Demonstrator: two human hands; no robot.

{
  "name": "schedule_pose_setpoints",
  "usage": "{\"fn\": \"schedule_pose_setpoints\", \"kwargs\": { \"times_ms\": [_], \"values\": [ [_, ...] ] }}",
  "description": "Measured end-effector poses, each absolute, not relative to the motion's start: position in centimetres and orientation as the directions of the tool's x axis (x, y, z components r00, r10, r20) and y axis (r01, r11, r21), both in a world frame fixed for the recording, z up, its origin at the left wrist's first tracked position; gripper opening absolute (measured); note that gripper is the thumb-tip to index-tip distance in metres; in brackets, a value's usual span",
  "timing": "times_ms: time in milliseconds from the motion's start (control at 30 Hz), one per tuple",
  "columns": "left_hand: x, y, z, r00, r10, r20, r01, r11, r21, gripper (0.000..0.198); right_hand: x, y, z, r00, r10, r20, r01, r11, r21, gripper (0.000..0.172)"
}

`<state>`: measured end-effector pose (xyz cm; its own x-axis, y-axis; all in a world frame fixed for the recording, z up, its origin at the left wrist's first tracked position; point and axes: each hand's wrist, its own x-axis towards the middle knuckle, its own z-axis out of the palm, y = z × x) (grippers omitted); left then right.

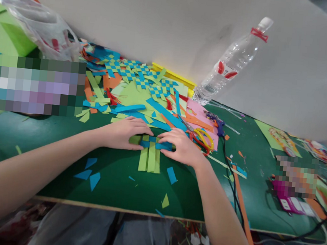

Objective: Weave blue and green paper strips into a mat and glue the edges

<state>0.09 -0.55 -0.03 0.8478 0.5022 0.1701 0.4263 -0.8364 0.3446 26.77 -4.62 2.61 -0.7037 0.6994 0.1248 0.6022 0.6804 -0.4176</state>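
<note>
A small weave of green and blue paper strips (pixel 150 152) lies on the green table (pixel 116 187), its green strips pointing toward me. My left hand (pixel 123 133) lies flat on the weave's left end, fingers stretched out and pressing it down. My right hand (pixel 181 146) rests on the right end, fingertips pinching a blue cross strip (pixel 157 145). Both hands touch the weave.
Behind the hands lies a heap of cut strips and finished blue-green woven mats (pixel 136 77). Yellow-handled scissors (pixel 204 138) lie to the right, with a clear plastic bottle (pixel 233 61), a black cable (pixel 231 171) and an orange strip (pixel 240 207). A clear plastic bag (pixel 42 26) sits far left.
</note>
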Motion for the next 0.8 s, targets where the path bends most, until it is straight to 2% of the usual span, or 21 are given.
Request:
{"fn": "schedule_pose_setpoints", "kwargs": {
  "times_ms": [633,800],
  "values": [
    [0.12,-0.55,0.08,0.849,0.497,0.180,0.404,-0.830,0.383,0.039,26.75,-4.66,2.57,-0.692,0.712,0.119,0.618,0.670,-0.411,0.018],
    [0.00,-0.53,0.26,0.844,0.507,0.174,0.418,-0.826,0.379,0.047,26.69,-4.77,2.78,-0.680,0.720,0.142,0.620,0.667,-0.414,0.034]
  ]
}}
